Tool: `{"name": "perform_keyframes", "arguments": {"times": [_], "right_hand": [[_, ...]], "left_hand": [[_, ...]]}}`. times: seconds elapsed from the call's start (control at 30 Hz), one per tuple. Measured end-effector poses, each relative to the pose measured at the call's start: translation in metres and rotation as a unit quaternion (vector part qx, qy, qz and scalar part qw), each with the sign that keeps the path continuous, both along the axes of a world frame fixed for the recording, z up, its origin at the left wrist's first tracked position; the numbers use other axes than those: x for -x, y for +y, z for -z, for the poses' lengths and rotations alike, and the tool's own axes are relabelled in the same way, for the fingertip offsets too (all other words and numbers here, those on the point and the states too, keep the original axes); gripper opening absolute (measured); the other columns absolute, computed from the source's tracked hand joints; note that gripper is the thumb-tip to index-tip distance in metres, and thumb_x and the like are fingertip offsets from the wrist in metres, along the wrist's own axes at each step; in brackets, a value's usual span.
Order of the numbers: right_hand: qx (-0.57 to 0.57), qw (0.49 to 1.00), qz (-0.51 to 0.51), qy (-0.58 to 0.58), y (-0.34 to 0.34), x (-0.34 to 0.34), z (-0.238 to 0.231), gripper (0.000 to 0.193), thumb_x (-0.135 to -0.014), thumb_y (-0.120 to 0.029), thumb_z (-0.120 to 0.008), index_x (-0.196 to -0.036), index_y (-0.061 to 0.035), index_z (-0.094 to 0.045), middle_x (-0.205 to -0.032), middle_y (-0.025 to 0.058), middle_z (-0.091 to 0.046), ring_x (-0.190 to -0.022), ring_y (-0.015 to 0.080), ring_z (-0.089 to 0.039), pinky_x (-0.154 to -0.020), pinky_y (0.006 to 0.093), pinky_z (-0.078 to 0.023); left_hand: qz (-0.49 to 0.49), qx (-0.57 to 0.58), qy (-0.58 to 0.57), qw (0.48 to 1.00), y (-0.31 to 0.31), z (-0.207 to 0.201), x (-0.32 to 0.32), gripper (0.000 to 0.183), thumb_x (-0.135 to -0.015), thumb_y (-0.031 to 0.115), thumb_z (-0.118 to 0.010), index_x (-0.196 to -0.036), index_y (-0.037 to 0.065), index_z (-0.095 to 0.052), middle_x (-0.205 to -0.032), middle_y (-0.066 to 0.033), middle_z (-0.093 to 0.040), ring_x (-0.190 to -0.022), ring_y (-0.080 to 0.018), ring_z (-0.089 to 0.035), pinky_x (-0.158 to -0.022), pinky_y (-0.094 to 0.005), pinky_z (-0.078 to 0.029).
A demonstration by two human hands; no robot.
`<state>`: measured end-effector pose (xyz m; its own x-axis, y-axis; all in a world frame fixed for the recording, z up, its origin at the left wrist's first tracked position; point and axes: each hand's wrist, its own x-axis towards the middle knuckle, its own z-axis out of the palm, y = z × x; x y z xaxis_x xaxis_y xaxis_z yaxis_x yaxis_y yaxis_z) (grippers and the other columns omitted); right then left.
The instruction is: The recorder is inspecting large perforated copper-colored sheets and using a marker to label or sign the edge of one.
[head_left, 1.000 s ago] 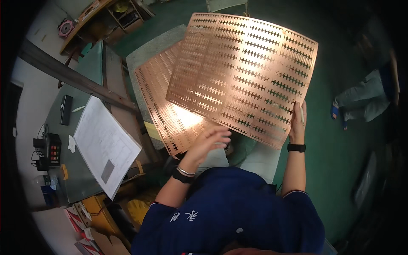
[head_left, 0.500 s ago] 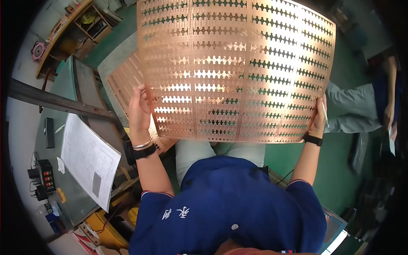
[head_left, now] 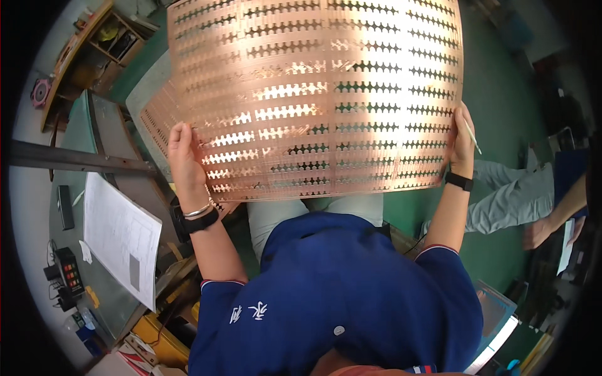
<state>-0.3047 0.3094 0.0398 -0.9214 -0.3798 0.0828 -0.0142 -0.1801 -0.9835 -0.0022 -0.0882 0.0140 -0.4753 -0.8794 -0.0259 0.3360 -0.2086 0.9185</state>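
A large copper-coloured sheet (head_left: 320, 100), punched with rows of notched slots, is held up in front of me, bowed and shining brightly on its right half. My left hand (head_left: 183, 156) is closed on its lower left edge. On the right edge, my right hand (head_left: 463, 135) grips the sheet too, and a thin whitish pen-like stick (head_left: 472, 136) sticks out from that hand. The sheet's far edge runs out of view. Behind its left side, more perforated copper sheet (head_left: 153, 119) lies on a grey surface, partly hidden.
To the left stands a glass-topped table (head_left: 113, 288) with a paper drawing (head_left: 119, 232), a black control box (head_left: 68, 271) and a dark bar (head_left: 65, 207). A dark beam (head_left: 81, 156) crosses above it. At right, another person (head_left: 511, 200) holds a white paper (head_left: 566, 247).
The sheet and both my hands have shifted left in view, and the sheet sits slightly higher. The other person at right has moved, with a leg stretched toward me and arms lower.
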Motion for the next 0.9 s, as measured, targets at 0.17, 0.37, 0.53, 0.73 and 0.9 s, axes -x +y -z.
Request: {"name": "perform_keyframes", "arguments": {"times": [0.17,0.37,0.53,0.73,0.9], "right_hand": [[0.026,0.998,-0.050,0.019,0.001,-0.003,-0.006,0.039,-0.093,-0.017,-0.047,-0.125,0.0053,-0.044,-0.118,0.0113,-0.055,-0.107,0.0156,-0.052,-0.092,0.0273,-0.040],[0.027,0.998,-0.052,0.018,0.002,0.000,-0.006,0.039,-0.092,-0.019,-0.051,-0.121,0.0060,-0.047,-0.112,0.0100,-0.058,-0.101,0.0128,-0.055,-0.087,0.0228,-0.042],[0.042,0.996,-0.070,0.030,-0.006,-0.006,-0.020,0.039,-0.091,-0.022,-0.052,-0.120,0.0050,-0.050,-0.108,0.0088,-0.059,-0.099,0.0118,-0.056,-0.084,0.0230,-0.043],[0.029,0.997,-0.065,0.036,0.001,0.000,-0.014,0.038,-0.091,-0.022,-0.051,-0.117,0.0053,-0.051,-0.105,0.0090,-0.061,-0.093,0.0121,-0.058,-0.079,0.0235,-0.045],[0.038,0.998,-0.032,0.028,-0.009,-0.008,-0.018,0.036,-0.091,-0.022,-0.051,-0.115,0.0040,-0.053,-0.100,0.0064,-0.061,-0.084,0.0084,-0.057,-0.071,0.0195,-0.043]], "left_hand": [[0.017,0.014,0.009,1.000,-0.011,0.010,-0.005,0.004,-0.089,0.012,-0.056,-0.090,0.009,-0.058,-0.084,0.0031,-0.059,-0.077,-0.0060,-0.055,-0.069,-0.0185,-0.044],[-0.013,0.014,-0.021,1.000,-0.013,0.009,-0.007,0.008,-0.088,0.012,-0.057,-0.095,0.008,-0.057,-0.085,0.0025,-0.058,-0.078,-0.0061,-0.055,-0.068,-0.0197,-0.045],[-0.017,0.027,-0.016,0.999,-0.015,0.011,-0.012,0.009,-0.089,0.013,-0.056,-0.095,0.007,-0.057,-0.087,0.0019,-0.058,-0.080,-0.0067,-0.054,-0.071,-0.0196,-0.045],[-0.019,0.034,-0.010,0.999,-0.008,0.007,-0.010,0.007,-0.089,0.014,-0.056,-0.093,0.008,-0.057,-0.088,0.0032,-0.057,-0.080,-0.0052,-0.052,-0.072,-0.0180,-0.040],[-0.032,0.040,0.032,0.998,-0.002,0.002,-0.011,0.004,-0.089,0.010,-0.055,-0.091,0.009,-0.058,-0.087,0.0033,-0.058,-0.082,-0.0055,-0.053,-0.073,-0.0181,-0.040]]}}
